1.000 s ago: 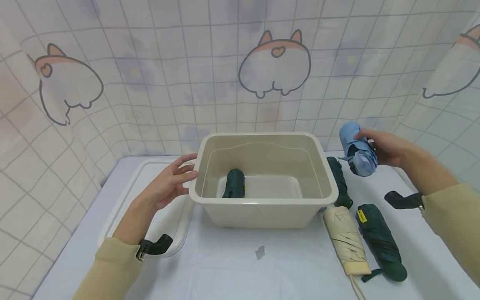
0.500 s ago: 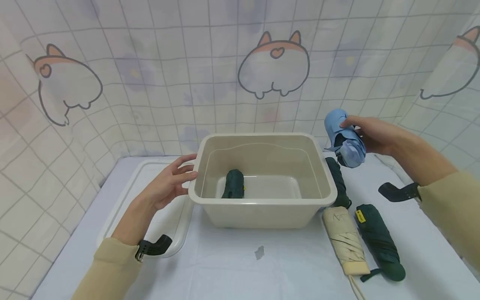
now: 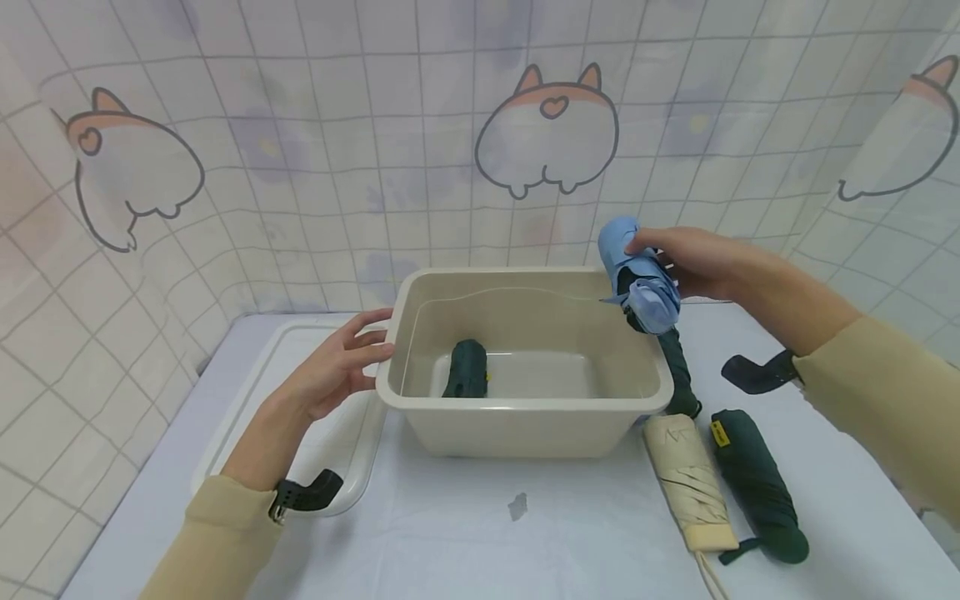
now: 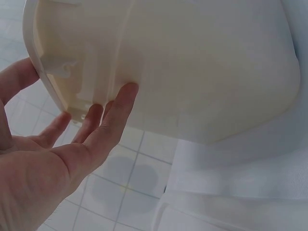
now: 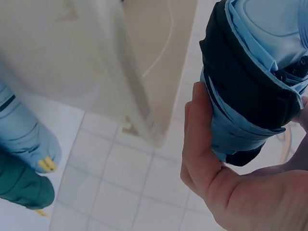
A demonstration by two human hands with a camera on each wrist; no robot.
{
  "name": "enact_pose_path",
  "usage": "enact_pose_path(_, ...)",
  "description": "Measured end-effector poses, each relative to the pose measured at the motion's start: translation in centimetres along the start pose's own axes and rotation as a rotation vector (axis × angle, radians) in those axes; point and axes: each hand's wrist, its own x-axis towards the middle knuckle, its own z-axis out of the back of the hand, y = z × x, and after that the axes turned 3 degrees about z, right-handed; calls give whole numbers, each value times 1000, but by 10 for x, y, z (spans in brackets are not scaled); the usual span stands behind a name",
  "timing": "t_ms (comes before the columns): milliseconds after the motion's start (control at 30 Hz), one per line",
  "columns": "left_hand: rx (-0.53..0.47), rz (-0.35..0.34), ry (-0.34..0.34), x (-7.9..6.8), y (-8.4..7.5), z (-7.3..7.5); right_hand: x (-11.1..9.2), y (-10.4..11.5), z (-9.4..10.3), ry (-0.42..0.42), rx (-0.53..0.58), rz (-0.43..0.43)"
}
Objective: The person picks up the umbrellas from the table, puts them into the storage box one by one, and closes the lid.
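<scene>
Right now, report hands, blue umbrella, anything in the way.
Left hand touching tub, left end. Right hand gripping blue umbrella, raised near tub's right rim. Possible obstacle: green umbrella inside tub, left side.

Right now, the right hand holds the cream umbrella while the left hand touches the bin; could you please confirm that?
Not quite: the head view shows the right hand holding the blue umbrella, not the cream one. The left hand does touch the bin.

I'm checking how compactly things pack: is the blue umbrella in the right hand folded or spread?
Folded. The right hand grips the blue umbrella as a short bundle, its cloth gathered in overlapping layers.
</scene>
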Motion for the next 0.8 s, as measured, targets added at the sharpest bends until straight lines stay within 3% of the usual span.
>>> enact_pose_path(433, 9, 1, -3, 0, -1, -1, 27, 25, -42, 79, -66, -16)
enact_pose_path(800, 1, -1, 2, 0, -1, -1, 51, 33, -75, 101, -115, -69)
